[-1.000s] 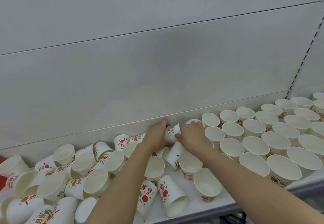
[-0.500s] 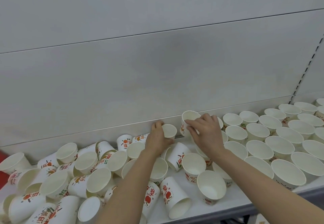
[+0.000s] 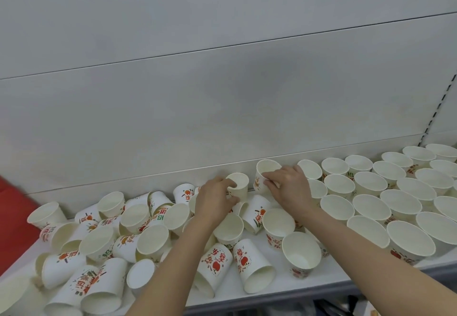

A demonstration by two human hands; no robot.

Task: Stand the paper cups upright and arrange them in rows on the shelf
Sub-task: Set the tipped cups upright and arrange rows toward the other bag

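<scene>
White metal shelf (image 3: 272,288) w/ pale grey back panel (image 3: 222,108) fills the view; red surface (image 3: 12,221) shows at far left edge. Shelf contents: white paper cups printed w/ red-orange fruit and lettering. Rt portion holds the upright cups in rows (image 3: 385,192), mouths up, rims near-touching, running from the back panel to the front lip. Left and centre hold the toppled cups in a loose heap (image 3: 106,241), lying on their sides, mouths facing various ways, several overlapping. Left hand (image 3: 215,202) grips one small white paper cup (image 3: 238,184) at the back of the shelf, thumb over its rim, fingers curled on the wall; cup approx upright. Right hand (image 3: 288,187) pinches a second white paper cup (image 3: 265,175) just beside it, fingers curled on its side; cup tilted, mouth leaning left, close to the back panel. Whether either base touches the shelf: cannot tell, hidden by hands. Judgement: step in hand is seating these two cups at the left end of the back row, extending the rows leftward. Next move calls for levelling the tilted cup, setting it beside the last standing cup (image 3: 309,170), then releasing w/o knocking neighbours. Est. under half of the visible cups arranged.
</scene>
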